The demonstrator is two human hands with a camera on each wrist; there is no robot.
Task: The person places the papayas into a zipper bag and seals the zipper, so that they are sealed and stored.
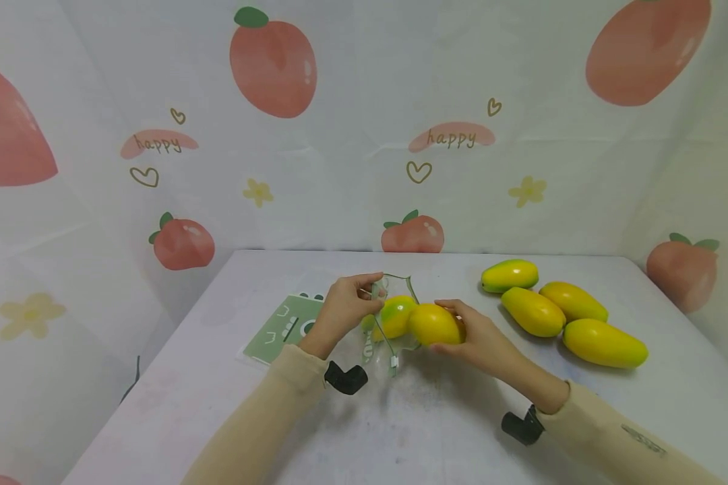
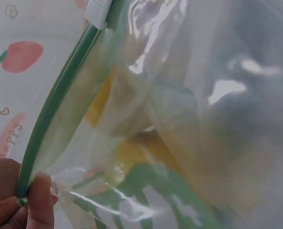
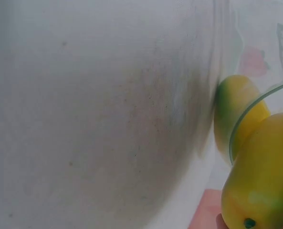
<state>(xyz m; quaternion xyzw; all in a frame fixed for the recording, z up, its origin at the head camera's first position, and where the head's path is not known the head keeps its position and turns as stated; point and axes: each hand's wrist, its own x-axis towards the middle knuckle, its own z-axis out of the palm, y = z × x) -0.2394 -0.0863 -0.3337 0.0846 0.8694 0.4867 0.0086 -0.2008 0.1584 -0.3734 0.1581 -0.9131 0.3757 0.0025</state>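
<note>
My left hand [image 1: 342,306] pinches the green-edged rim of a clear zip bag [image 1: 369,351], holding its mouth open. In the left wrist view, thumb and fingers grip one end of the green zip strip [image 2: 55,100], with a white slider [image 2: 98,12] farther up. A yellow-green mango [image 1: 396,316] lies inside the bag. My right hand [image 1: 482,340] grips another yellow mango [image 1: 432,325] at the bag's mouth. The right wrist view shows this held mango [image 3: 260,176] overlapping the rim, with the bagged mango [image 3: 236,112] beyond; most of the right hand is out of frame there.
Several mangoes [image 1: 532,312] lie grouped on the right of the white table [image 1: 400,431]. To the left, partly behind my left hand, lies a flat green package printed with a cartoon face [image 1: 285,330]. A fruit-patterned cloth [image 1: 352,182] hangs behind the table.
</note>
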